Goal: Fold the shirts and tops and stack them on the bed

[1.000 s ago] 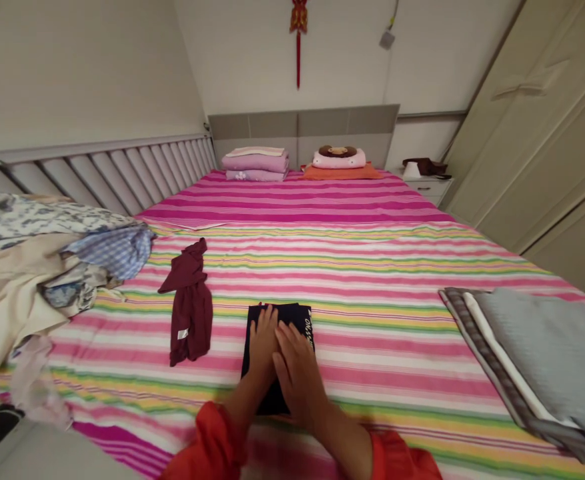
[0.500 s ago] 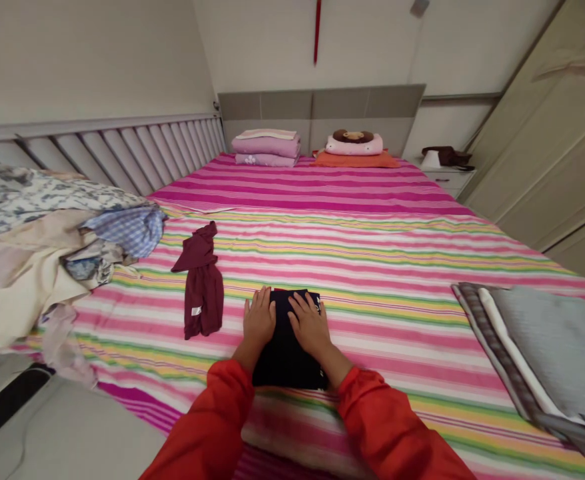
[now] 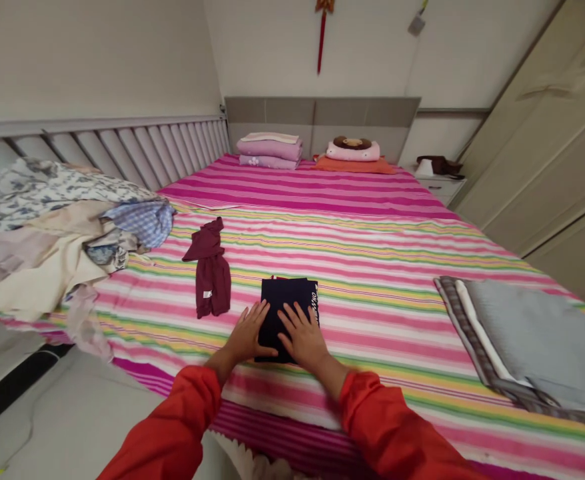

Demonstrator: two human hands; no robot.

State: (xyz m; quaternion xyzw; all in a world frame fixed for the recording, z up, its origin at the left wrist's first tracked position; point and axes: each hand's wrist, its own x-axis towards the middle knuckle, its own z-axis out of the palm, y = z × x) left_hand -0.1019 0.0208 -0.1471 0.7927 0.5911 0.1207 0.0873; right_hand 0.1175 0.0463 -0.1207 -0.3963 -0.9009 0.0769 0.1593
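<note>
A dark navy folded garment point(image 3: 286, 293) with white lettering along its right edge lies flat on the striped bed sheet point(image 3: 372, 293). My left hand point(image 3: 247, 333) rests over its left edge, fingers stretched out and thumb on the cloth. Flat on its middle and right side lies my right hand point(image 3: 303, 333), fingers spread. Neither hand grips the cloth. A bit of red shows at the garment's far edge. To the left of it a maroon garment point(image 3: 212, 277) with a small white label lies loosely folded.
A heap of loose clothes point(image 3: 67, 220) covers the bed's left side by the white railing point(image 3: 122, 147). Folded grey clothes point(image 3: 532, 333) lie at the right. Folded lilac bedding point(image 3: 270, 148) and an orange pillow point(image 3: 355, 165) sit by the headboard point(image 3: 322, 110).
Both hands have slid toward me over the navy garment, baring its far part and the lettering. My left thumb now points inward. The camera view has shifted slightly.
</note>
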